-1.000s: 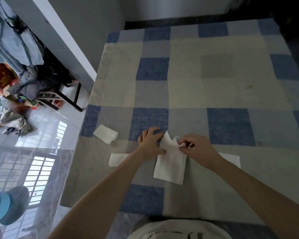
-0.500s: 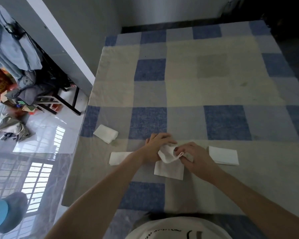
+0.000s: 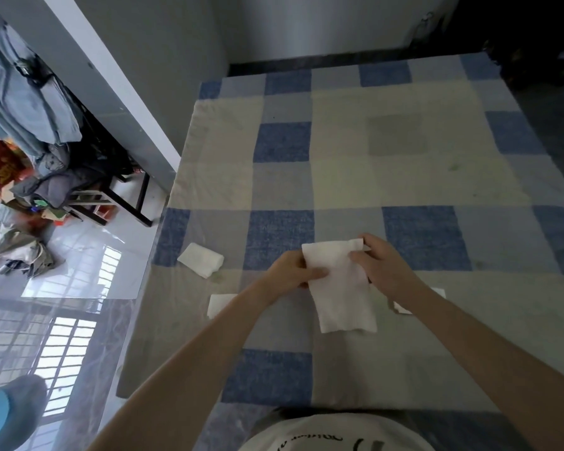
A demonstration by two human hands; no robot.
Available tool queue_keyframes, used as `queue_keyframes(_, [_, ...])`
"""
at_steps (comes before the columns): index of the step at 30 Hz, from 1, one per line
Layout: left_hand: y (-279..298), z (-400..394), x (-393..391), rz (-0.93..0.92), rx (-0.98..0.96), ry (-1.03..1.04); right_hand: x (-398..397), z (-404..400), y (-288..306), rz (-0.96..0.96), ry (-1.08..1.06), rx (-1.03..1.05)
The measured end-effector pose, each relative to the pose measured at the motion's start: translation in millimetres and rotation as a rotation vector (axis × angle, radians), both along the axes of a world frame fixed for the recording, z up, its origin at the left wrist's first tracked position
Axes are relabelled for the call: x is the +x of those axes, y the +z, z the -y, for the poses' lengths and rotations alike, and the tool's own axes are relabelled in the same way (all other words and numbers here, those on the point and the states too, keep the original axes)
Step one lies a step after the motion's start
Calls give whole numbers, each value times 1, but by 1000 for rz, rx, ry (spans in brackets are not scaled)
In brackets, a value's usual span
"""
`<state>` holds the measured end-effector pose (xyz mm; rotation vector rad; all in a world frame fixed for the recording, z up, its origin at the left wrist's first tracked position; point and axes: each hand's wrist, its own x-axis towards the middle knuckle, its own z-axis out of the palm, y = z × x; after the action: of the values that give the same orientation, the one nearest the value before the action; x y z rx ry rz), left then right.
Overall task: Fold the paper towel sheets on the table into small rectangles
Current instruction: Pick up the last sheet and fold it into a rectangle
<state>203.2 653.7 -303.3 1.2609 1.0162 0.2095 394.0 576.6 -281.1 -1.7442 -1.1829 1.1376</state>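
Paper towel sheet (image 3: 339, 288), soft, white, oblong: pinched at its top corners between my left hand (image 3: 293, 271) and right hand (image 3: 380, 266).

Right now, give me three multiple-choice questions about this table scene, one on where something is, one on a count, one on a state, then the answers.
1. Where does the small folded white paper towel bundle lie?
A. by the table's left edge
B. at the far right corner
C. on the floor

2. How many hands hold the long white paper towel sheet?
A. none
B. one
C. two

3. What state is that sheet in?
A. crumpled into a ball
B. folded to a long strip, upper end lifted
C. torn in two

Answers: 1 A, it sits left of the left hand. 2 C, the right hand pinches it too. 3 B, its lower end rests on the blue checked tablecloth.
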Motion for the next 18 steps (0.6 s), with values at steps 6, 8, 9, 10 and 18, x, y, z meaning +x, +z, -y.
queue_keyframes(6, [-23, -14, 4, -131, 128, -17, 13, -23, -33, 132, -15, -72])
queue_keyframes(8, [-34, -17, 6, -260, 210, -75, 19, -28, -38, 180, -2, -75])
queue_keyframes(9, [-39, -19, 6, -323, 259, -88, 23, -30, -40, 200, 10, -77])
queue_keyframes(10, [-43, -19, 6, -369, 295, -76, 25, -32, -41, 218, 24, -74])
queue_keyframes(18, [-48, -3, -2, -338, 470, -1, 30, -12, -49, 372, 146, 110])
